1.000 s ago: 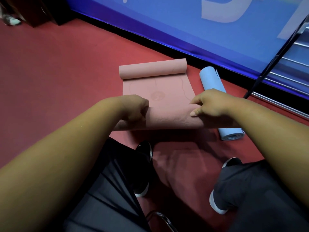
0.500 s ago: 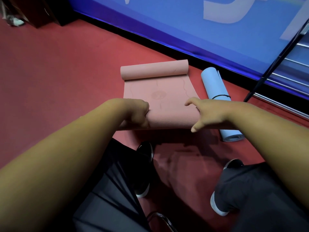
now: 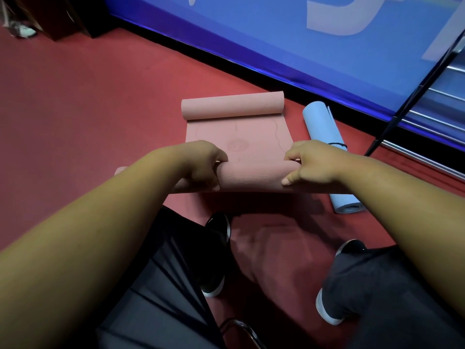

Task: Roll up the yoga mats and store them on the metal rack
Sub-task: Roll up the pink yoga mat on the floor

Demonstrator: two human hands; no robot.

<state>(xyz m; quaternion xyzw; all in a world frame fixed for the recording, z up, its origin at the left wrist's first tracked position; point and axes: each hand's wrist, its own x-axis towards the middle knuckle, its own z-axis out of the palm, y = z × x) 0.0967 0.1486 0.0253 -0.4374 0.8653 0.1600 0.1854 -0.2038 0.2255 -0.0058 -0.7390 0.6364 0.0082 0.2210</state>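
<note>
Mats, count: two, one pink and one blue.
Pink yoga mat (image 3: 236, 137): lies on the floor directly ahead of the person, partly rolled. A flat stretch shows faint printed lines and a round emblem.
Rolls on the pink mat: two. The near roll (image 3: 254, 178) sits under the hands; the far roll (image 3: 232, 105) is a curled end lying parallel to it.
Blue yoga mat (image 3: 318, 122): fully rolled and bound by one dark band (image 3: 338, 144). It lies on the floor just right of the pink mat, apart from it, with its open spiral end toward the viewer.
Hands, count: two, both bare.
Left hand (image 3: 203, 165): fingers curled over the top of the near roll at its left part, gripping it.
Right hand (image 3: 312, 165): fingers hooked over the top of the near roll at its right part, thumb pressed on the near face (a matching grip).
Metal rack (image 3: 392, 121): at the right edge, beyond the blue mat; one dark slanted post and several pale horizontal bars are visible. Neither mat is on it.
Shoes, count: two, black with white soles, the left shoe (image 3: 217, 248) and the right shoe (image 3: 352, 246), planted on the floor below the near roll.
Floor (image 3: 88, 109): red, matte, carrying both mats.
Wall (image 3: 251, 28): blue with large pale lettering, edged by a dark strip where it meets the floor.
</note>
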